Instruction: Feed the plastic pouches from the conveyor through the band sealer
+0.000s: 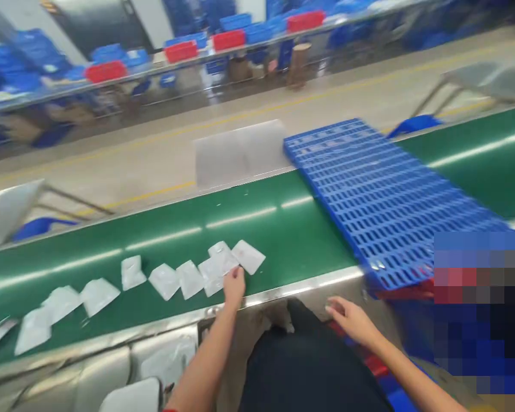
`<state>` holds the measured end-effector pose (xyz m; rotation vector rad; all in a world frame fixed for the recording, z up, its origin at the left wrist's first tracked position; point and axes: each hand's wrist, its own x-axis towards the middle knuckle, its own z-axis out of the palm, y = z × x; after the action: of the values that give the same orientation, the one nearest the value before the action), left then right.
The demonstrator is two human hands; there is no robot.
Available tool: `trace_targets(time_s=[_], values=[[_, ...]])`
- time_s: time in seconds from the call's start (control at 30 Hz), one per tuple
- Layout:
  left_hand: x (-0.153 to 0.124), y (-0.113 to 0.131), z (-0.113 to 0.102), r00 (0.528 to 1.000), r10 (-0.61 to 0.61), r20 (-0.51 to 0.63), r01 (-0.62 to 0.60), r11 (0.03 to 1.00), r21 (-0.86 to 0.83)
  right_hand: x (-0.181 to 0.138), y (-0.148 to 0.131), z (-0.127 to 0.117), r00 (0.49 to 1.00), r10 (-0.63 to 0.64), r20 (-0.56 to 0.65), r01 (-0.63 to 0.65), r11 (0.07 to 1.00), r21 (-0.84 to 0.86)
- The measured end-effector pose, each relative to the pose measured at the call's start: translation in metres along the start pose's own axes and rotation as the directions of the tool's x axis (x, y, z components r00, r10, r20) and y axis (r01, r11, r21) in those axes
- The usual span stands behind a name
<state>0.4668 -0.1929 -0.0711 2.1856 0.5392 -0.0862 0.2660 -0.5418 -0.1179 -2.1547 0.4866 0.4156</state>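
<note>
My left hand (234, 285) reaches over the near edge of the green conveyor belt (283, 223). Its fingers are pinched at the edge of a white packet (223, 257) in a small overlapping group. Just beyond the fingertips lies another white packet (249, 256). Further left, several similar flat packets (99, 295) form a loose row along the belt. My right hand (349, 320) hovers on the near side of the belt, loosely curled with thumb and fingers apart, and nothing shows in it.
A blue slotted plastic pallet (395, 194) spans the belt at right. Metal trays with white items (131, 395) sit below the belt's near edge. Across the aisle, blue and red bins (228, 40) line another bench. A blurred patch hides the lower right.
</note>
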Motion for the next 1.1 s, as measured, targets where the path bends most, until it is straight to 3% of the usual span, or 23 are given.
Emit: trace_targets(time_s=[0.13, 0.23, 0.3, 0.4, 0.53, 0.7, 0.77, 0.87, 1.0, 1.1], values=[[-0.057, -0.063, -0.001, 0.994, -0.111, 0.009, 0.112, 0.993, -0.043, 0.113, -0.123, 0.05, 0.971, -0.234, 0.056, 0.237, 0.97, -0.057], [-0.105, -0.105, -0.01, 0.983, -0.126, 0.136, 0.154, 0.963, -0.221, 0.182, -0.206, 0.099, 0.967, -0.247, 0.063, 0.251, 0.966, -0.065], [-0.126, -0.124, -0.02, 0.974, -0.207, 0.092, 0.225, 0.929, -0.293, 0.218, -0.237, 0.122, 0.973, -0.212, 0.087, 0.219, 0.973, -0.068], [-0.144, -0.143, -0.042, 0.928, -0.366, -0.071, 0.317, 0.875, -0.367, 0.252, -0.251, 0.135, 0.969, -0.183, 0.164, 0.192, 0.981, -0.038], [-0.168, -0.158, -0.068, 0.843, -0.492, -0.216, 0.384, 0.833, -0.4, 0.262, -0.248, 0.134, 0.97, -0.157, 0.183, 0.154, 0.988, 0.031], [-0.192, -0.16, -0.062, 0.809, -0.53, -0.253, 0.401, 0.813, -0.422, 0.262, -0.27, 0.162, 0.967, -0.104, 0.233, 0.099, 0.995, 0.03], [-0.183, -0.152, -0.052, 0.835, -0.503, -0.223, 0.382, 0.822, -0.423, 0.264, -0.282, 0.175, 0.957, -0.095, 0.274, 0.095, 0.995, 0.012], [-0.142, -0.133, -0.044, 0.896, -0.392, -0.207, 0.29, 0.873, -0.393, 0.266, -0.287, 0.175, 0.956, -0.113, 0.27, 0.112, 0.994, 0.019], [-0.052, -0.104, -0.048, 0.936, -0.241, -0.257, 0.175, 0.951, -0.254, 0.255, -0.267, 0.147, 0.96, -0.174, 0.218, 0.161, 0.984, 0.075], [0.019, -0.088, -0.051, 0.929, -0.253, -0.271, 0.22, 0.964, -0.147, 0.238, -0.251, 0.14, 0.962, -0.168, 0.214, 0.156, 0.985, 0.073]])
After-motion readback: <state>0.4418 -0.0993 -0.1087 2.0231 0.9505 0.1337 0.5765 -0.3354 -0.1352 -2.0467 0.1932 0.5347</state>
